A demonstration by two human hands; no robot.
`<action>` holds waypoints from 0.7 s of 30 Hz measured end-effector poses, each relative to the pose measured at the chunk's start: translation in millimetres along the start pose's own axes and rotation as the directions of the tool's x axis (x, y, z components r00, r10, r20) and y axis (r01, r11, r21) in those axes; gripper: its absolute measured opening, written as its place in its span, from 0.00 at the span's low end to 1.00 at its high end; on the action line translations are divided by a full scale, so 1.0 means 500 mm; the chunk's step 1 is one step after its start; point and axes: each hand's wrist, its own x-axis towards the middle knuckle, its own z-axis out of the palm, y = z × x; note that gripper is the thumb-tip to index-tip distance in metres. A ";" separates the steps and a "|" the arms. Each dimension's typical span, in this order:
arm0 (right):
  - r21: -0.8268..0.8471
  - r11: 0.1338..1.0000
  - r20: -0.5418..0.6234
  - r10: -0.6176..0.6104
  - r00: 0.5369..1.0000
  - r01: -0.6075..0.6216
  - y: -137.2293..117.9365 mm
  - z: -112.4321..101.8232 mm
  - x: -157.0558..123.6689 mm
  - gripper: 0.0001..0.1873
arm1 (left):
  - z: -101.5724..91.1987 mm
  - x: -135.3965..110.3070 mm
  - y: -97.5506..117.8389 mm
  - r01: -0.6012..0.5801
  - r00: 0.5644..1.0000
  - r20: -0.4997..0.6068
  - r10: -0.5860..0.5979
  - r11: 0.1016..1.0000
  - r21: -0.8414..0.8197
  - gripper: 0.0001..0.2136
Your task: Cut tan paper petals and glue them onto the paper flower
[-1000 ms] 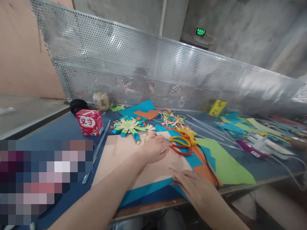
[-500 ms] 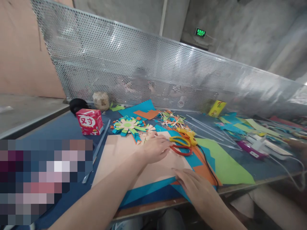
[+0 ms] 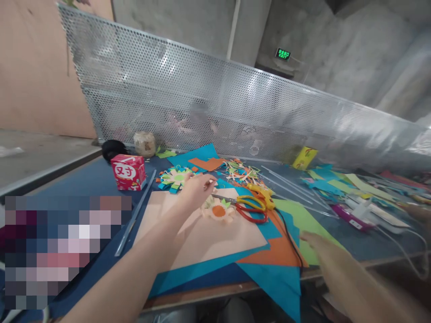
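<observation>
My left hand point(image 3: 198, 187) is over the back edge of a pale pink sheet point(image 3: 188, 246), its fingers curled in. What they hold, if anything, is hidden. Partly behind it lies a paper flower point(image 3: 178, 178) with a green centre and blue, cream and green petals. Nearer me, a cream paper flower with an orange centre point(image 3: 218, 211) rests on the sheet. Scissors point(image 3: 251, 208) with yellow and red handles lie beside it, blades towards that flower. My right hand point(image 3: 314, 246), smeared by motion, is over a light green sheet point(image 3: 318, 224); its grip is unclear.
Behind the scissors is a yellow glue gun point(image 3: 261, 194) with a black cord. Paper scraps point(image 3: 239, 170), clear glue sticks point(image 3: 286, 184) and a red box point(image 3: 128, 172) stand or lie around. Blue paper point(image 3: 276, 282) overhangs the front edge. A perforated metal screen point(image 3: 215, 89) closes the back.
My left hand has moved left and slightly back, uncovering the orange-centred flower. My right hand has moved right, off the sheets' corner, towards the green paper.
</observation>
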 end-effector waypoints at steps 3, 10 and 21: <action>0.072 0.993 0.065 -0.100 0.993 0.095 -0.054 0.021 0.072 0.08 | -0.005 0.001 -0.015 0.098 0.995 0.024 -0.098 0.995 0.019 0.11; 0.410 0.893 0.248 -0.302 0.920 0.182 -0.164 0.101 0.270 0.06 | 0.018 -0.018 -0.039 0.237 0.947 0.209 -0.244 0.970 0.059 0.13; 0.552 0.814 0.150 -0.308 0.940 0.179 -0.160 0.158 0.290 0.09 | 0.031 -0.018 -0.047 0.212 0.928 0.289 -0.236 0.971 0.112 0.13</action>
